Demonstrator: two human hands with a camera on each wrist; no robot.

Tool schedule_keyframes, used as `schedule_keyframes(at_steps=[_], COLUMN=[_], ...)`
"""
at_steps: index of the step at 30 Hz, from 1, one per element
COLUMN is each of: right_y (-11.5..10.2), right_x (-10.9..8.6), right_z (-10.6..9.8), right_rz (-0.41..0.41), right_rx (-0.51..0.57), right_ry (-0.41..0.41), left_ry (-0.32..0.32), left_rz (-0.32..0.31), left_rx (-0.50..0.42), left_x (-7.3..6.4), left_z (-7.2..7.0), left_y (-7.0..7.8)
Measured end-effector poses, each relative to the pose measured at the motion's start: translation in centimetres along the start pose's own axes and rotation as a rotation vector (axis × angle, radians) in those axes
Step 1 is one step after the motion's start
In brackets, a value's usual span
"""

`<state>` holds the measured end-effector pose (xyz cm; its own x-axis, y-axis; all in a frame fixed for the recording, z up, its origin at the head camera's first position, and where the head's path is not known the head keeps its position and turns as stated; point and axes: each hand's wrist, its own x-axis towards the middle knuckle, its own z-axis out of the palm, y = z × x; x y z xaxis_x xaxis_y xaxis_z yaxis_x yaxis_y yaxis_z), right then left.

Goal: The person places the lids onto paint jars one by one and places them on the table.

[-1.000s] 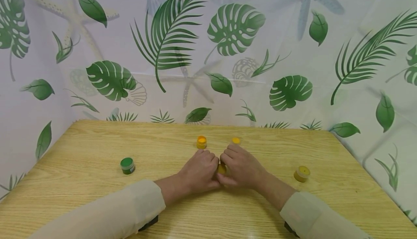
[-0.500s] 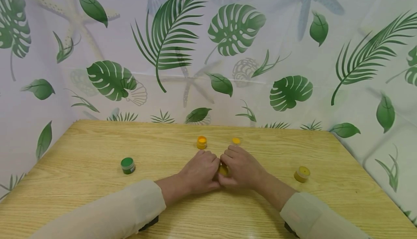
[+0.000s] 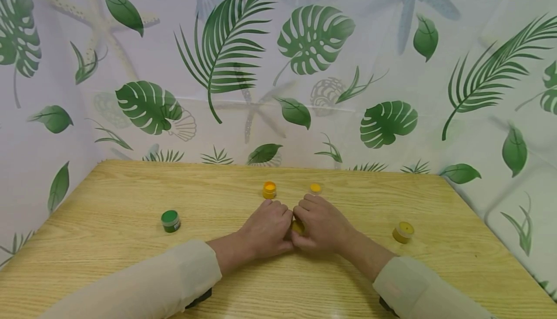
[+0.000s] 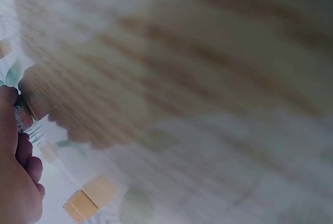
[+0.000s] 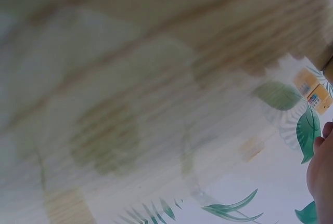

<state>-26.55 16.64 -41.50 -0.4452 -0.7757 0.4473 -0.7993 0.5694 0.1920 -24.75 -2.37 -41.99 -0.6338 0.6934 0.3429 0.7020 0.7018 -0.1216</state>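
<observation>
Near the middle of the table, my left hand (image 3: 266, 230) and right hand (image 3: 323, 223) meet around a small paint jar (image 3: 298, 227) with a mustard-yellow top. Fingers of both hands curl about it and cover most of its sides. In the left wrist view, a printed label shows on the jar (image 4: 23, 118) beside the left hand (image 4: 18, 177). At the edge of the right wrist view, only part of the right hand (image 5: 321, 169) shows. Just behind the hands stand an orange paint jar (image 3: 269, 190) and a low round orange piece (image 3: 315, 188), partly behind the right knuckles.
A green paint jar (image 3: 170, 221) stands on the wooden table (image 3: 217, 183) to the left. Off to the right is a mustard-yellow round piece with a pale rim (image 3: 403, 232). A leaf-patterned cloth (image 3: 248, 67) hangs behind the table.
Both hands stay in place with only slight shifts. The jar between them has turned or tilted a little, and somewhat more of its yellow top shows than one second ago.
</observation>
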Motion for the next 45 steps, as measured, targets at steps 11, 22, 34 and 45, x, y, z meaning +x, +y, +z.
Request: schedule_keyframes(at_steps=[11,22,34,45], right_y=[0.15,0.82,0.88,0.71], right_x=[-0.01,-0.46,-0.76,-0.71], right_z=[0.18,0.32,-0.07,-0.21], right_rz=[0.012,0.045,0.111,0.18], right_rx=[0.019,0.028,-0.025,-0.079], right_ry=[0.003,0.012,-0.035,-0.054], left_ry=[0.004,0.006,-0.036,-0.034], left_rz=[0.003,0.074,0.077,0.064], left_rx=[-0.006,0.039,0.064,0.048], left_x=[0.0,-0.03,-0.04,0.01], left_z=[-0.04,-0.03,0.0,-0.42], left_y=[-0.07,0.34,0.36,0.49])
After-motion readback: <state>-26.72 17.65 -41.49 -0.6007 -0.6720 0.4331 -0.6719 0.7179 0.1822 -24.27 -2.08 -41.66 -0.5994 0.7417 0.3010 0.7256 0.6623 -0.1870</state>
